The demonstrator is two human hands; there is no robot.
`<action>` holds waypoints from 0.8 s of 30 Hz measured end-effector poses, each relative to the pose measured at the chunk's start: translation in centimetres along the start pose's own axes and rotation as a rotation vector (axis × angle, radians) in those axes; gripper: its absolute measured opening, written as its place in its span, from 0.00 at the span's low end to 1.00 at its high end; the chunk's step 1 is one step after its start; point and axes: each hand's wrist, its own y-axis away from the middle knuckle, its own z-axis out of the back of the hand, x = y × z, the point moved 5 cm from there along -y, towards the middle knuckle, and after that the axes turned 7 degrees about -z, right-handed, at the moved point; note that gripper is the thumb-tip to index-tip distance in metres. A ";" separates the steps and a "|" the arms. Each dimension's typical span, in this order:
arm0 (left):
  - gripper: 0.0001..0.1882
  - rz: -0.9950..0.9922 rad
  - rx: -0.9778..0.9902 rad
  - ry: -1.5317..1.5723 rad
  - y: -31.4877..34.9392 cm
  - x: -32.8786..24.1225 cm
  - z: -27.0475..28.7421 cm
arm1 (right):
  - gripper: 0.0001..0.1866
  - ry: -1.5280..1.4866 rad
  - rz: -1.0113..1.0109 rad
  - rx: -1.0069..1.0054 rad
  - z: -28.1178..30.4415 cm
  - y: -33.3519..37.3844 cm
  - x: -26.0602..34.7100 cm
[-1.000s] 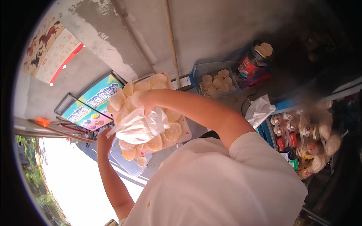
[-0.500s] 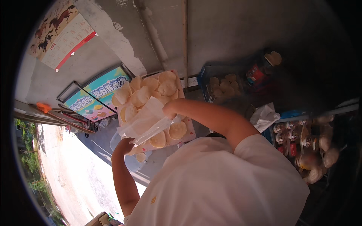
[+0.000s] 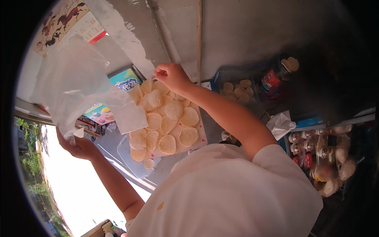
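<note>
L hand is holding the low end of a big see-thru plastic bag, clamping it btwn fingers & thumb. The bag is puffing out above that hand, hiding bits of a calendar & a bright sign; its white end is hanging by the left side of the round chips. R hand is hovering over the chips' far edge w/ fingers bent in; can't tell if they're pinching anything. Chips are lying on a pink board, some overlapping.
</note>
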 end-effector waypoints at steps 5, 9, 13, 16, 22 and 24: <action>0.21 0.248 1.102 0.024 13.0 2.1 -2.2 | 0.10 -0.758 -0.604 0.177 -0.3 3.7 -4.8; 0.18 0.877 0.808 0.472 14.3 5.3 -1.7 | 0.13 -0.822 -0.653 0.200 0.3 4.3 -4.6; 0.18 1.132 0.667 0.688 13.3 3.6 -1.7 | 0.14 -0.943 -0.632 0.223 0.7 4.4 -2.8; 0.19 1.124 0.661 0.698 12.7 2.4 -1.8 | 0.21 -0.732 -0.459 0.194 1.0 3.9 -3.9; 0.20 1.109 0.742 0.773 11.0 1.2 -1.6 | 0.47 0.539 0.051 0.444 -1.8 7.2 -3.6; 0.21 1.184 0.708 0.783 10.4 1.1 -1.5 | 0.51 0.404 -0.025 0.622 -4.1 8.9 -7.1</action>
